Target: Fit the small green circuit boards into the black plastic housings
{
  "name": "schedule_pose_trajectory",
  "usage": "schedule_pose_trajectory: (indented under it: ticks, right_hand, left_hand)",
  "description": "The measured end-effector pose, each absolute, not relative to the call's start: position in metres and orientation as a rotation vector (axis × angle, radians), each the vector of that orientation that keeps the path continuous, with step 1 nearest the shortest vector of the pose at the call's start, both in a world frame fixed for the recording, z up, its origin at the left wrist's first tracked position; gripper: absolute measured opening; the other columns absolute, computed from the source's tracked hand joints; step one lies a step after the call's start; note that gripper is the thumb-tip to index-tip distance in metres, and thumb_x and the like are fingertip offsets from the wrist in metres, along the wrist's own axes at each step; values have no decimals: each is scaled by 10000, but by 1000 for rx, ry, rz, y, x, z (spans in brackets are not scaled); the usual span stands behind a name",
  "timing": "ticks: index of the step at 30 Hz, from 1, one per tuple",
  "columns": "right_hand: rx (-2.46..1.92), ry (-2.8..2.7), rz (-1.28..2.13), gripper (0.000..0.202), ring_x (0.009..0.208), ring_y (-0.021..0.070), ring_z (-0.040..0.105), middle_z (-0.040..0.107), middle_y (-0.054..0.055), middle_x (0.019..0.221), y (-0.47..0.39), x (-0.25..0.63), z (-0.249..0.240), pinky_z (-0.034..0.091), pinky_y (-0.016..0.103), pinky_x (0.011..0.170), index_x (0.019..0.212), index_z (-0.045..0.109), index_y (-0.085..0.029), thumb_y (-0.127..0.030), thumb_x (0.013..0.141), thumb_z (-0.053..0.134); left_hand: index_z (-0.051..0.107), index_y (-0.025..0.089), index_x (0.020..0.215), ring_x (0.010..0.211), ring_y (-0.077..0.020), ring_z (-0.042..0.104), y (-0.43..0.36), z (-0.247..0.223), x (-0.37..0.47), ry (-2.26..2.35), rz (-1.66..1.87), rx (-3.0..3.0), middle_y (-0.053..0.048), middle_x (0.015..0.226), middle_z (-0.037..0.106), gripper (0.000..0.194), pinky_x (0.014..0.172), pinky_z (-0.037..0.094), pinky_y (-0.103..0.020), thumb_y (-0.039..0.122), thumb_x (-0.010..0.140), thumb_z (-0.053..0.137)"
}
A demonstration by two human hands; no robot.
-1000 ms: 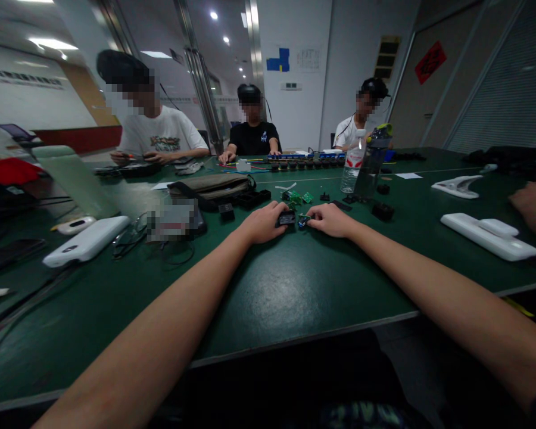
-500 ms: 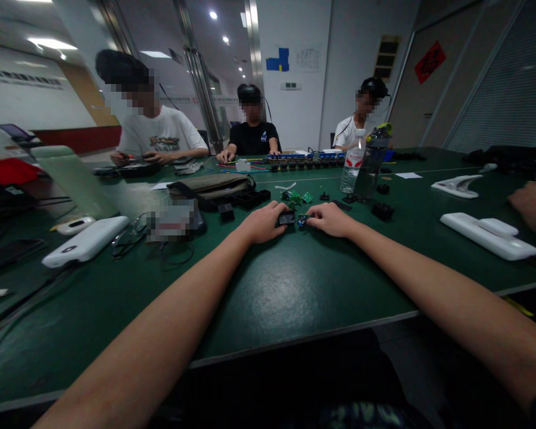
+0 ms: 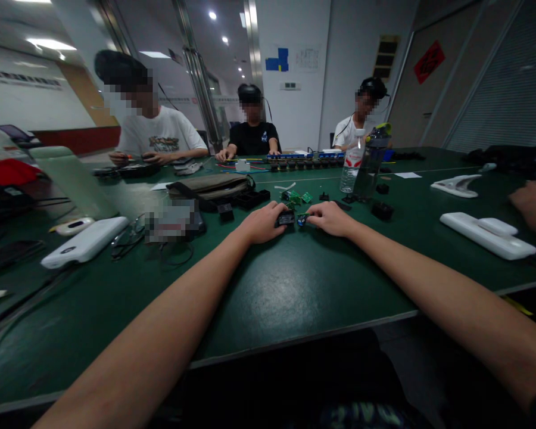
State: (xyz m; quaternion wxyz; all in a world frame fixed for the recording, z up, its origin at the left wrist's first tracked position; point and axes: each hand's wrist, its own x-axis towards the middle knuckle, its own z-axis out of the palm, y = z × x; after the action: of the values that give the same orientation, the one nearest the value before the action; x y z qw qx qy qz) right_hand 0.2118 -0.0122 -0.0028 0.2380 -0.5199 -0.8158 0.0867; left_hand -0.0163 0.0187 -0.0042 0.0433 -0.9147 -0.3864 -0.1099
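Observation:
My left hand (image 3: 265, 223) is closed around a small black plastic case (image 3: 286, 218) low over the green table. Just to its right, my right hand (image 3: 330, 218) pinches a small electronic part with blue on it (image 3: 302, 220); its exact kind is too small to make out. A narrow gap lies between the two pieces. Right behind them is a loose pile of green circuit boards (image 3: 297, 196). Small black plastic pieces (image 3: 324, 196) lie beyond my right hand, and a black block (image 3: 226, 212) sits to the left of my left hand.
A water bottle (image 3: 352, 162) and a dark drink bottle (image 3: 371, 164) stand behind my right hand. At left are a grey-brown bag (image 3: 214, 186), a white power bank (image 3: 84, 242) and a green bottle (image 3: 74, 179). A white device (image 3: 486, 237) lies right. Several people sit around the table.

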Motion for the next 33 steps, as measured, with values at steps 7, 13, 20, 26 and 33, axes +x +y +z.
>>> schedule_pose_trajectory:
  ticks: [7, 13, 20, 26, 33]
  right_hand:
    - [-1420, -2230, 237, 196, 626, 116, 518, 636, -3, 633, -13, 212, -3, 322, 238, 647, 858, 760, -141, -215, 877, 579]
    - [-1423, -2233, 230, 194, 619, 117, 505, 633, 0, 634, -14, 211, -3, 315, 243, 638, 826, 749, -144, -232, 874, 584]
    - [-1418, -2221, 207, 213, 607, 114, 483, 599, -9, 596, -13, 212, -4, 300, 248, 624, 743, 717, -146, -264, 868, 591]
    - [-1433, -2237, 198, 236, 613, 114, 484, 590, -9, 601, -13, 211, -4, 296, 251, 632, 706, 692, -142, -255, 878, 577]
    - [-1416, -2243, 228, 236, 619, 122, 492, 599, -5, 599, -14, 211, -2, 304, 252, 638, 725, 703, -146, -253, 882, 564]
  left_hand:
    - [488, 224, 1280, 1070, -265, 641, 18, -4, -17, -1185, -329, -2782, -90, 1215, 569, 439, 922, 524, -378, 345, 862, 549]
    - [501, 219, 1286, 1065, -268, 644, 18, -5, -17, -1190, -330, -2782, -96, 1214, 571, 445, 919, 527, -384, 348, 862, 547]
    - [521, 226, 1316, 1073, -258, 643, 18, -4, -17, -1170, -318, -2786, -93, 1225, 563, 467, 941, 520, -365, 347, 866, 548]
    - [534, 229, 1311, 1079, -262, 643, 16, -1, -16, -1163, -317, -2775, -90, 1243, 564, 464, 925, 529, -367, 343, 862, 558]
    - [578, 225, 1233, 1060, -241, 650, 14, 1, -17, -1153, -351, -2735, -74, 1206, 598, 398, 902, 529, -327, 336, 851, 599]
